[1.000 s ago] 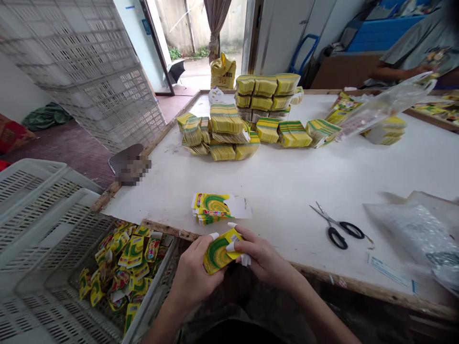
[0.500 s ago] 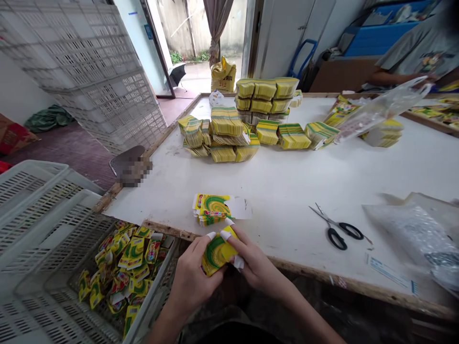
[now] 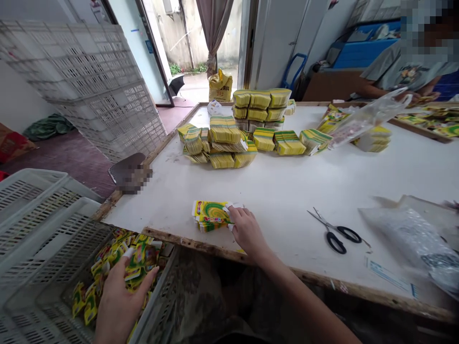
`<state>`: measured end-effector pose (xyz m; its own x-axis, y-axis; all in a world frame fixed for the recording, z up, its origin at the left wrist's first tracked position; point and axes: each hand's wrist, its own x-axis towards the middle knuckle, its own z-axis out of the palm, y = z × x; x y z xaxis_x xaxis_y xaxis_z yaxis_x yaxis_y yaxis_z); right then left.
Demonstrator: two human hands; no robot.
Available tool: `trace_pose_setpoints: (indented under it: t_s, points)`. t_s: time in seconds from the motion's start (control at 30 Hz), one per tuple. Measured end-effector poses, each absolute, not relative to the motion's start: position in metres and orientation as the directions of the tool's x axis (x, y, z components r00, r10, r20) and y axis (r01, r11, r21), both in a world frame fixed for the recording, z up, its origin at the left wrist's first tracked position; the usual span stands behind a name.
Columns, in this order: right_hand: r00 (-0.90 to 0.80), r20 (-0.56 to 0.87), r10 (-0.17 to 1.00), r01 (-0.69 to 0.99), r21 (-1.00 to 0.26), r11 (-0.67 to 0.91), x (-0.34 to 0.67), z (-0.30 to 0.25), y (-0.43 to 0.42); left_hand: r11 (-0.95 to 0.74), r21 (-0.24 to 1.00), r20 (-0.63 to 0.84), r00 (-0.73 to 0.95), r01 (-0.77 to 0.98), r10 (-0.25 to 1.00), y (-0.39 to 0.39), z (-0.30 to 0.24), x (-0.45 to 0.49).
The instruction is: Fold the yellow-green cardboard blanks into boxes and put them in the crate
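My left hand (image 3: 120, 296) hangs over the white slatted crate (image 3: 43, 248) at lower left, fingers spread and nothing in them, just above the heap of folded yellow-green boxes (image 3: 134, 255) lying inside. My right hand (image 3: 245, 229) rests on the white table (image 3: 287, 186) with its fingertips pinching the right end of the small stack of flat yellow-green cartons (image 3: 210, 215) near the front edge. Several fingers wear white tape.
Black-handled scissors (image 3: 335, 231) lie right of my hand. Clear plastic bags (image 3: 416, 234) sit at the right edge. Large bundles of flat cartons (image 3: 247, 126) fill the far side. Another person (image 3: 401, 71) works at the far right. White crates (image 3: 93, 91) lean at left.
The folded box that both hands held is gone from them. My left hand swung down over the crate and opened. My right hand reached forward onto the small carton stack.
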<state>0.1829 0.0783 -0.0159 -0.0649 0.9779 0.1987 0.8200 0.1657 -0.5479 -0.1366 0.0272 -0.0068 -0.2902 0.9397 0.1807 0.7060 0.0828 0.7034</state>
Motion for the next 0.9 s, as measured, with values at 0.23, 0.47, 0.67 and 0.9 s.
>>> trace_pose_setpoints:
  t_s: [0.23, 0.47, 0.67, 0.9]
  points:
    - [-0.172, 0.134, 0.976, 0.848, -0.483, 0.216, 0.180, -0.008, 0.090, -0.159, 0.749, 0.160, 0.057, 0.643, 0.986, 0.021, -0.023, -0.081]
    - [-0.175, 0.075, 0.982, 0.867, -0.461, 0.190, 0.175, 0.002, 0.096, -0.316, 0.808, 0.200, 0.274, 0.496, 0.941, 0.022, -0.018, -0.036]
    - [-0.170, 0.067, 0.983, 0.867, -0.463, 0.182, 0.174, 0.002, 0.098, -0.275, 0.840, 0.125, 0.326, 0.468, 0.937, 0.012, -0.026, -0.029]
    - [-0.185, 0.066, 0.980, 0.860, -0.472, 0.194, 0.173, 0.002, 0.103, -0.169, 0.898, 0.033, 0.321, 0.406, 0.947, 0.006, -0.029, -0.023]
